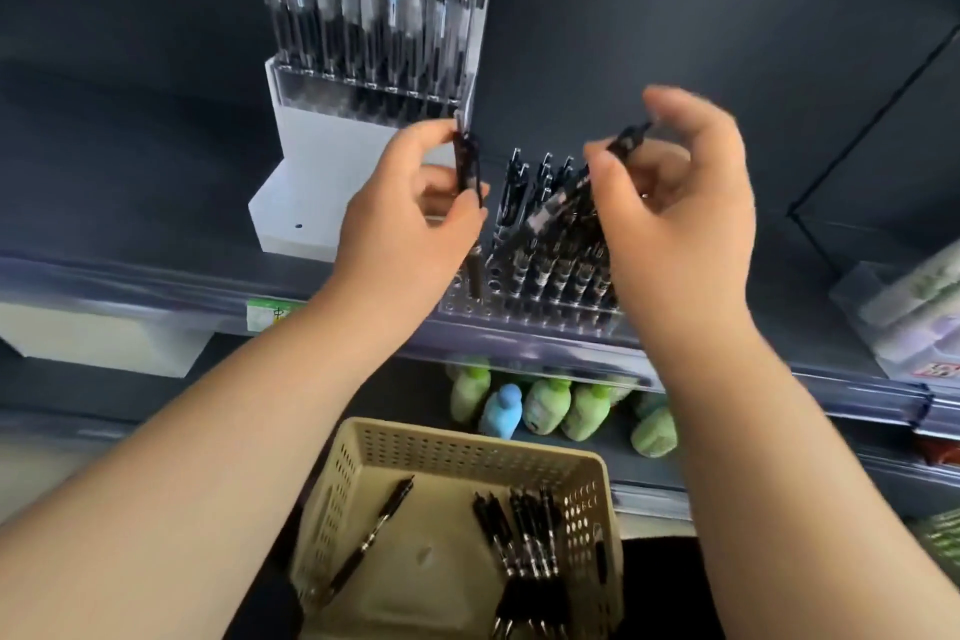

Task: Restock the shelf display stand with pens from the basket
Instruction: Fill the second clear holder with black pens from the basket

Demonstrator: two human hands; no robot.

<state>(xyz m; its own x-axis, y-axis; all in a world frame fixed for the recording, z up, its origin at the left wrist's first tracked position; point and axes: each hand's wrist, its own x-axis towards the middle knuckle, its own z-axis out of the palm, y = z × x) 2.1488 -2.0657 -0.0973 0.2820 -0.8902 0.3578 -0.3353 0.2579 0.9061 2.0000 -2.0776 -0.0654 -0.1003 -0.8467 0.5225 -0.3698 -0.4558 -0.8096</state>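
Note:
My left hand (410, 218) pinches one black pen (470, 182) upright, its tip down at the front holes of the clear display stand (524, 314) on the shelf. My right hand (680, 218) grips another black pen (597, 172) slanted, just above the rows of black pens standing in that stand. Below, a beige perforated basket (467, 447) holds a single pen (371, 538) at its left and a bunch of several black pens (524, 535) at its right.
A taller clear and white stand (332, 161) with several pens rises behind the left hand. Green and blue bottles (545, 405) stand on the lower shelf. Clear boxes (904, 312) sit at the right of the shelf, whose front rail (156, 286) runs across.

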